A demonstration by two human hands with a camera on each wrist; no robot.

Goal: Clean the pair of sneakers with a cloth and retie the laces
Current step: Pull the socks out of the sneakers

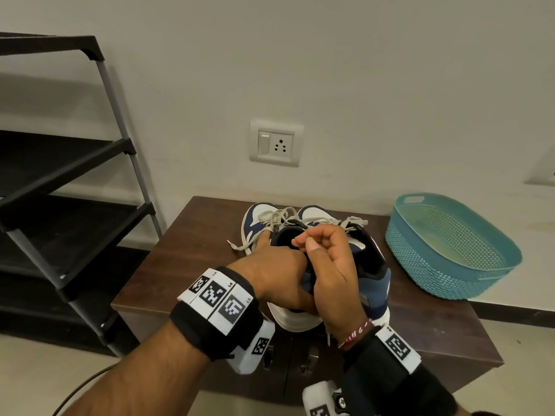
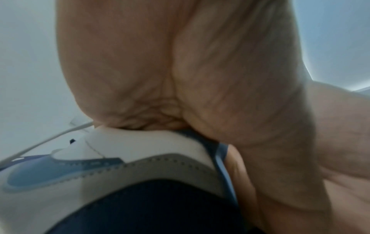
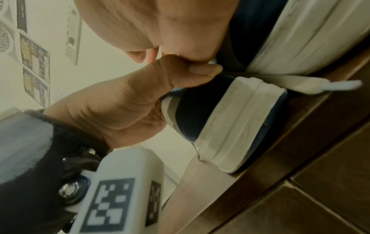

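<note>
Two navy-and-white sneakers stand side by side on a dark wooden cabinet [image 1: 186, 259], toes toward the wall. My left hand [image 1: 270, 259] grips the heel collar of the left sneaker [image 1: 255, 220], its forefinger lying along the shoe's outer side. Up close, the left wrist view shows the left hand [image 2: 180, 63] on the left sneaker [image 2: 100, 158]. My right hand [image 1: 321, 256] curls over the collar of the right sneaker [image 1: 375, 274], thumb up. The cream laces [image 1: 273, 219] lie untied, one end [image 1: 237, 246] trailing on the cabinet. The right wrist view shows both heels [image 3: 220, 123] together.
A teal plastic basket [image 1: 450, 247] sits on the cabinet's right end, close to the right sneaker. A black shoe rack [image 1: 60, 175] stands on the floor to the left. A wall socket [image 1: 274, 144] is behind the shoes. The cabinet's front edge is just below the heels.
</note>
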